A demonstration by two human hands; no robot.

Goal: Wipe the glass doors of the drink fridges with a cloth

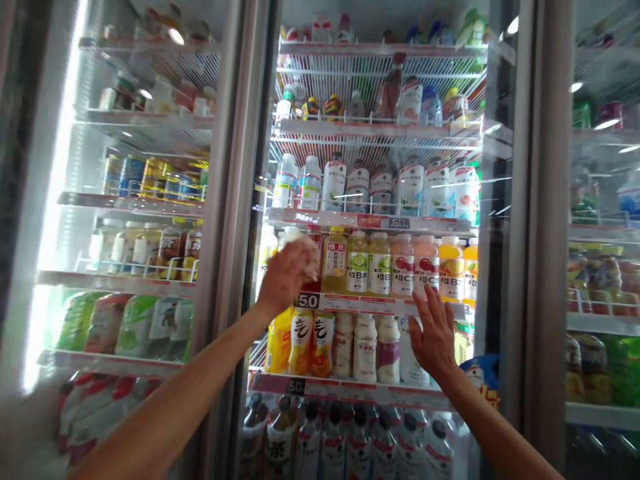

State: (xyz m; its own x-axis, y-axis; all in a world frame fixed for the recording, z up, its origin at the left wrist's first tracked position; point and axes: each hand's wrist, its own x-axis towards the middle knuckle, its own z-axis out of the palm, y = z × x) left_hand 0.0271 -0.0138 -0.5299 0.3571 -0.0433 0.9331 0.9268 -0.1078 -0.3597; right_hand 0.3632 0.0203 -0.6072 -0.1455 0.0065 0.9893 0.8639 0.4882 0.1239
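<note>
I face an open drinks fridge with wire shelves. My left hand [286,275] reaches into the middle shelf and is closed round a bottle with a white cap [295,235] at the row's left end. Beside it stands a row of vitamin drink bottles [380,265] in yellow, green, pink and orange. My right hand [434,331] is open, fingers spread, in front of the white milky bottles [366,347] on the shelf below, near that shelf's price rail [365,304]. Whether it touches anything I cannot tell.
The fridge's glass door [495,220] stands open at the right. A closed fridge [135,220] with cans and bottles is at the left, another fridge [605,267] at the right. Dark bottles [350,437] fill the bottom shelf; white bottles [390,187] line the shelf above.
</note>
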